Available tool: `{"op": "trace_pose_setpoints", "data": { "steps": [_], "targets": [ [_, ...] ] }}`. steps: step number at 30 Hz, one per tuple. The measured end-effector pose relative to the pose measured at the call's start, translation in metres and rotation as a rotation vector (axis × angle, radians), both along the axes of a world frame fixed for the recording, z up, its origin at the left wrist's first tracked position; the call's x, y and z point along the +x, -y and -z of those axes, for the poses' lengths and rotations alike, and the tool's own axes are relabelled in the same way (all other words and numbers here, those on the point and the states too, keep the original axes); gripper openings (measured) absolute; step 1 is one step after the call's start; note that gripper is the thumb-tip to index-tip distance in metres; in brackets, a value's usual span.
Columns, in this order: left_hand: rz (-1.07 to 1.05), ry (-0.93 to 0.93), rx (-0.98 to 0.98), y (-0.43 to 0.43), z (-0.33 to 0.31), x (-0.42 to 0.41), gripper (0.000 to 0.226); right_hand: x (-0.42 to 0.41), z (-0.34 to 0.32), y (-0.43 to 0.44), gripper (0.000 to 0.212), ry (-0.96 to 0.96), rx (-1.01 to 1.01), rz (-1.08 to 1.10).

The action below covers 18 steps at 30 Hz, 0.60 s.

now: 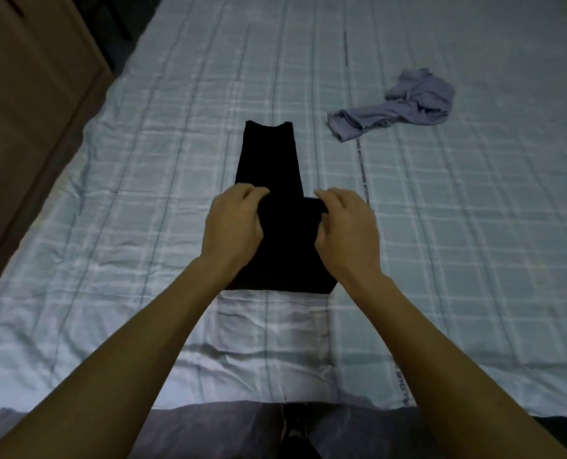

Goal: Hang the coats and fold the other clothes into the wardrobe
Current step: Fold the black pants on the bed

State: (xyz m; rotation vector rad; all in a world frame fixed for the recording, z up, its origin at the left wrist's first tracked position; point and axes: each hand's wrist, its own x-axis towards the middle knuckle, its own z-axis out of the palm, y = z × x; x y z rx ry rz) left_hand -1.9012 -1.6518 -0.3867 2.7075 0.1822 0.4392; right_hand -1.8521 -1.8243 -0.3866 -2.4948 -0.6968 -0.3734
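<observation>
Fingers (259, 193) of both hands are pinched on a folded edge of the black garment (269, 157), which is laid flat on the bed (143, 160). Soft, limp cloth is judged; corners are best gripped.

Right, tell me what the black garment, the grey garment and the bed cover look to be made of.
Black garment: soft matte fabric, likely knit or cotton; it folds flat without shine. Grey garment: thin, limp cloth, crumpled into soft creases. Bed cover: woven checked cotton-like sheet, matte, lightly wrinkled.
</observation>
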Motion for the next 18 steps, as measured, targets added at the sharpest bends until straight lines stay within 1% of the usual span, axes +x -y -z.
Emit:
{"op": "trace_pose_setpoints", "data": {
  "steps": [1, 2, 3, 5, 6, 8, 10, 12, 15, 16, 18],
  "targets": [
    [-0.013, 0.082, -0.029, 0.001, 0.006, 0.002, 0.034, 0.005, 0.008, -0.004, 0.036, -0.010, 0.034, -0.008],
    [0.016, 0.080, -0.035, 0.002, 0.018, 0.004, 0.034, 0.009, 0.019, -0.006, 0.038, -0.043, 0.015, -0.038],
    [0.064, 0.028, -0.016, 0.004, 0.035, 0.003, 0.035, 0.010, 0.037, -0.006, 0.039, -0.083, -0.023, -0.077],
    [0.128, -0.143, 0.036, 0.008, 0.078, -0.004, 0.042, 0.008, 0.075, -0.005, 0.042, -0.193, -0.134, -0.135],
    [0.135, -0.244, 0.060, 0.009, 0.098, -0.009, 0.050, 0.007, 0.091, -0.004, 0.047, -0.255, -0.207, -0.151],
    [0.132, -0.453, 0.113, 0.007, 0.131, -0.019, 0.068, 0.005, 0.116, -0.004, 0.064, -0.389, -0.410, -0.199],
    [0.130, -0.584, 0.191, 0.001, 0.155, -0.025, 0.084, 0.005, 0.139, -0.006, 0.078, -0.447, -0.593, -0.266],
    [0.136, -0.577, 0.257, -0.006, 0.167, -0.022, 0.095, 0.006, 0.158, -0.008, 0.089, -0.387, -0.637, -0.275],
    [0.117, -0.504, 0.261, -0.011, 0.177, -0.007, 0.101, 0.016, 0.178, -0.011, 0.099, -0.301, -0.595, -0.181],
    [0.116, -0.503, 0.266, -0.011, 0.179, 0.000, 0.102, 0.020, 0.181, -0.013, 0.099, -0.286, -0.597, -0.171],
    [0.110, -0.520, 0.285, -0.007, 0.181, 0.012, 0.097, 0.024, 0.185, -0.016, 0.091, -0.267, -0.595, -0.163]
  ]
}}
